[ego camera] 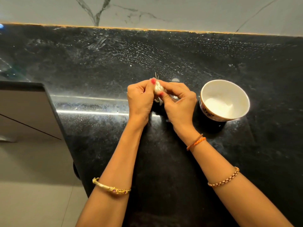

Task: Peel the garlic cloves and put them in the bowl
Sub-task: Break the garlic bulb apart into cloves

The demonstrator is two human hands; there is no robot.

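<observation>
Garlic (158,89), just right of the frame's centre: a small white head or cluster of cloves, held above the dark counter between my two hands. A thin dry stem tip projects upward from it, and loose pale skin (158,101) hangs below my fingers. Whether any clove is already bare I cannot tell.

My left hand (141,97) curls round the garlic from the left, thumb with red-painted nail pressed against its upper side. My right hand (179,99) closes on it from the right, thumb tip pinching the lower part; both grips are narrow and tight on the garlic.

The bowl (211,112), right of centre, stands upright on the counter near my right hand, apart from it; white inside, with a patterned outer wall, and nothing discernible in it.

The black speckled countertop (98,63) fills the middle of the frame; a white veined wall (180,12) runs along the top. A grey cabinet front (24,112) and pale floor (32,194) occupy the lower left.
</observation>
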